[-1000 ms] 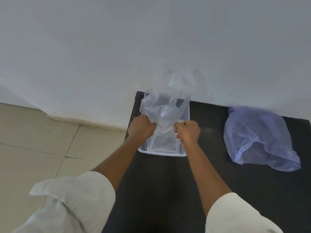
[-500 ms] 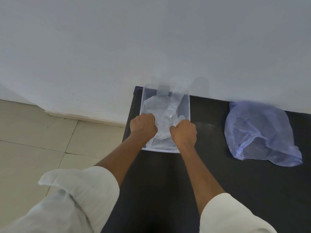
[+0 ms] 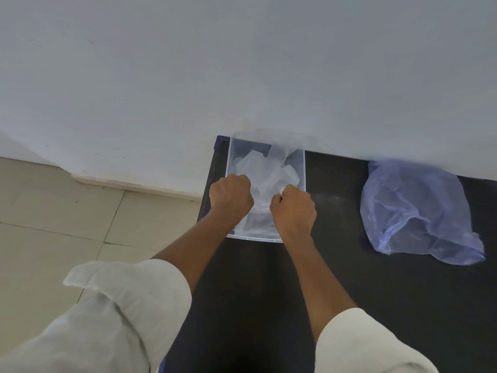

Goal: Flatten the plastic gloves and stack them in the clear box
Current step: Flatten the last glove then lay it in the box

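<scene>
A clear plastic box (image 3: 303, 168) stands at the far left corner of a black table, against the wall. A thin see-through plastic glove (image 3: 265, 175) lies spread inside it, fingers pointing to the wall. My left hand (image 3: 231, 198) is closed on the glove's near left edge, over the box. My right hand (image 3: 293, 208) is closed on the near right edge, its knuckles just past the box's right wall. More clear plastic shows low in the box between my wrists; I cannot tell how many gloves lie there.
A crumpled bluish plastic bag (image 3: 414, 211) lies on the black table (image 3: 336, 265) to the right, by the white wall (image 3: 242, 63). The table's left edge drops to a tiled floor (image 3: 67, 211). My rolled white sleeves fill the bottom of the view.
The glove was held up above the box a second ago. Both hands have lowered it, and it now lies down inside the box.
</scene>
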